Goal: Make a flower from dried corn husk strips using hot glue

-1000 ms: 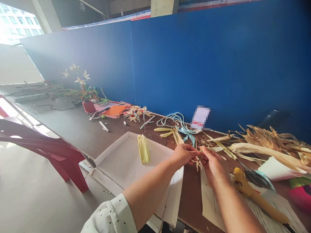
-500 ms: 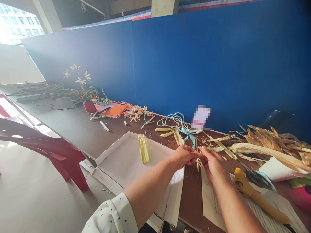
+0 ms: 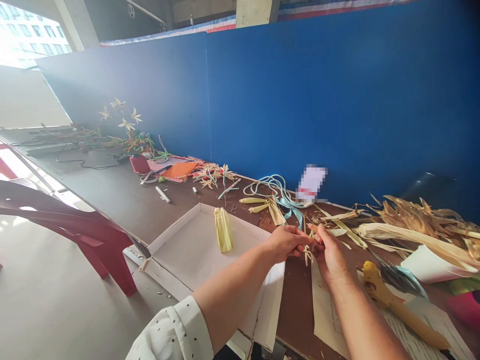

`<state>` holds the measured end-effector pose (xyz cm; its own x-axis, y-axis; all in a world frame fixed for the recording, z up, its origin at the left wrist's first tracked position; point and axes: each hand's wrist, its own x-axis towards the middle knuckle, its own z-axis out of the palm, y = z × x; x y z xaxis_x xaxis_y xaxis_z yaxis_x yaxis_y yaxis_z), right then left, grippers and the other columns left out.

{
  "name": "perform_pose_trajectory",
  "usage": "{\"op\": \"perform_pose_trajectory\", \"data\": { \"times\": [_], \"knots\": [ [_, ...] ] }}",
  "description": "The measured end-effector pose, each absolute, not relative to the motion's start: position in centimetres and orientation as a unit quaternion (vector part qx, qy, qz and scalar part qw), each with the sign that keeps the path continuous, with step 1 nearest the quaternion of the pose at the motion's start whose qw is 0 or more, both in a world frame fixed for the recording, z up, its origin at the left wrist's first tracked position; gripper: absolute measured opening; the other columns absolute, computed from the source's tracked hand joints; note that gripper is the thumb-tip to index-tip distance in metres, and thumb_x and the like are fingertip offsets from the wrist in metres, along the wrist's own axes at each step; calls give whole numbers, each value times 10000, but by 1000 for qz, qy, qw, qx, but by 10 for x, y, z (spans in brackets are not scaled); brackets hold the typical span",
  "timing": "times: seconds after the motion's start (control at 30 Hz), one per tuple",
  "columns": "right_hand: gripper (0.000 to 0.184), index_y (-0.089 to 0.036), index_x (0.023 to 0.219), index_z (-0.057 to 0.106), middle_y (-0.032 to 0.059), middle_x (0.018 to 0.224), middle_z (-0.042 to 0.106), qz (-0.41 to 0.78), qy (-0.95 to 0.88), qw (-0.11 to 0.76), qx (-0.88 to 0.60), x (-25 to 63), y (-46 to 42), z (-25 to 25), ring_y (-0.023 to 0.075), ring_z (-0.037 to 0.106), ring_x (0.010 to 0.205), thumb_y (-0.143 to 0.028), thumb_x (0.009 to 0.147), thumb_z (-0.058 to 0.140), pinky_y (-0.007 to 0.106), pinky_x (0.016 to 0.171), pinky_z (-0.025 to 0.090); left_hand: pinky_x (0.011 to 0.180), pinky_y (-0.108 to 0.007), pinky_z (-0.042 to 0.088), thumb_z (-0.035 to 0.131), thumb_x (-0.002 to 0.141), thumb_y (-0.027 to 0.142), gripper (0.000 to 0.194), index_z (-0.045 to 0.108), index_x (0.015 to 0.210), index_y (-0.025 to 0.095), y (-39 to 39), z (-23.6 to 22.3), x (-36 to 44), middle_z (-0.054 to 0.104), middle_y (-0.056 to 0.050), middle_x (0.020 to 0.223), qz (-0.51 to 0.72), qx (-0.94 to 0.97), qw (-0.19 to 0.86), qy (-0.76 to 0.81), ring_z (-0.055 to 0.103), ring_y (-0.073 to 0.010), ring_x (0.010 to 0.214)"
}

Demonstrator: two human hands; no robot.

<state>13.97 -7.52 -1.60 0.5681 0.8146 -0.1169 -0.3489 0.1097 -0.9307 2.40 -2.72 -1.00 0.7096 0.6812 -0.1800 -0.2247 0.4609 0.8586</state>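
My left hand point(image 3: 287, 243) and my right hand point(image 3: 330, 252) meet over the table, just past the right side of a shallow white box lid point(image 3: 180, 250). Between their pinched fingertips is a thin yellow-green husk strip point(image 3: 311, 235), mostly covered by the fingers. Inside the lid lies a gathered piece of pale green corn husk point(image 3: 224, 231). Just beyond my hands are rolled husk pieces point(image 3: 255, 204) and a light blue ribbon point(image 3: 294, 212). A yellow glue gun point(image 3: 393, 305) rests on printed paper point(image 3: 326, 310) beside my right forearm.
Dried corn husks point(image 3: 420, 220) are heaped at the right, by a tipped white cup point(image 3: 431, 265) and dark-handled scissors point(image 3: 401, 280). Light blue cord point(image 3: 270, 184) and husk flowers point(image 3: 213, 174) lie along the blue partition point(image 3: 318, 100). A red plastic chair point(image 3: 86, 230) stands at the left.
My right index finger and thumb have shifted slightly, and a little more of the husk strip shows between my hands. The view has drifted slightly; the things on the table stay put.
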Motion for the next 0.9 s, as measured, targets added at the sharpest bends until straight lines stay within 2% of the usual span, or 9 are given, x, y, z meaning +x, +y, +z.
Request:
{"op": "perform_pose_trajectory", "data": {
  "times": [0.1,0.23,0.37,0.57,0.7,0.9],
  "knots": [
    [460,-193,941,730,-52,582,469,433,-221,713,-506,144,-76,-16,45,335,455,-528,629,764,174,396,354,409,-171,246,788,586,250,284,540,645,126,-25,-10,22,507,33,515,279,445,812,255,398,-26,428],
    [389,-186,829,731,-29,606,493,442,-229,690,-526,146,-77,-16,56,347,477,-485,592,806,188,386,349,404,-165,250,738,643,209,223,528,643,133,-25,-7,20,503,32,500,281,457,799,271,393,-23,412],
    [304,-191,725,686,-47,560,478,429,-253,669,-552,145,-79,-17,58,362,483,-412,573,829,187,408,331,414,-167,276,750,647,217,229,537,664,133,-25,-6,19,487,43,474,262,479,785,293,417,-34,417],
    [315,-176,671,650,-56,521,494,433,-227,683,-543,141,-80,-13,53,378,470,-334,501,864,183,411,308,417,-172,293,735,662,203,199,550,680,132,-24,-8,20,500,40,488,257,489,779,295,439,-40,435],
    [322,-164,679,653,-63,509,478,436,-215,698,-525,142,-78,-13,44,358,448,-306,485,868,179,391,296,402,-171,257,773,616,243,265,538,660,130,-24,-8,21,507,35,509,267,469,796,274,428,-34,439],
    [350,-165,677,608,-58,519,513,419,-177,750,-480,148,-75,-12,56,404,445,-302,486,868,191,382,313,401,-174,239,827,520,285,346,559,661,118,-25,-6,37,555,18,575,286,438,816,245,422,-25,459]
  ]
}}
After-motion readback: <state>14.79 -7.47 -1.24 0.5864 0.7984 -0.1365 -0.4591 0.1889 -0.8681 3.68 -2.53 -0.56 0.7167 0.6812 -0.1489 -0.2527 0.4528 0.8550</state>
